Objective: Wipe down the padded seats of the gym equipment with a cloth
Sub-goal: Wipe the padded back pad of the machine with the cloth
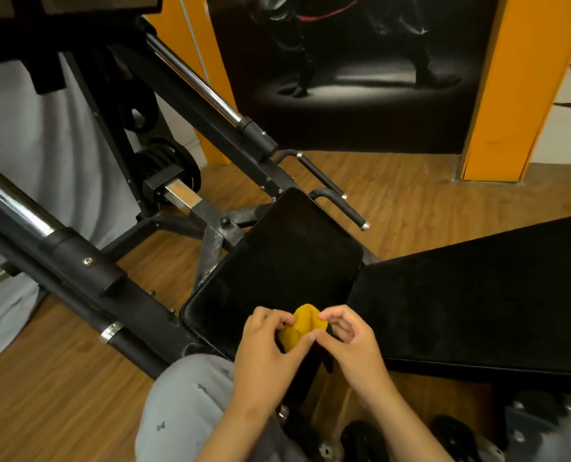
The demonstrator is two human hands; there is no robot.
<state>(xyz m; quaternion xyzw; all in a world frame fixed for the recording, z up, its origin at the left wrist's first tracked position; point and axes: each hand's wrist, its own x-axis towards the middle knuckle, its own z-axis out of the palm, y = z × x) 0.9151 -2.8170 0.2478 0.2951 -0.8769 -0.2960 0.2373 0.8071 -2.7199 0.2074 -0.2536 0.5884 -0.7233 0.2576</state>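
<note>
Item 1: yellow cloth point(302, 328), bunched into a small wad, held between both hands over the near end of the seat pad; whether it touches the pad cannot be told.
Item 2: left hand point(265, 350), fingers curled, thumb and fingertips pinching the cloth's left side.
Item 3: right hand point(352, 343), thumb and forefinger pinching the cloth's right edge, other fingers curled.
Item 4: black seat pad point(277, 258), glossy, tilted, lying between the machine's sloping frame rails and the backrest.
Item 5: black backrest pad point(477, 301), wide, just beside the seat pad on the right.
Item 6: 2 side handles point(340, 208), black grips with chrome caps, beyond the seat.
Item 7: chrome guide rod point(207, 91), sloping; stacked weight plates point(174, 158) behind it.
Item 8: wood-plank floor point(410, 201); orange pillar point(517, 95); grey trouser leg point(184, 405).
</note>
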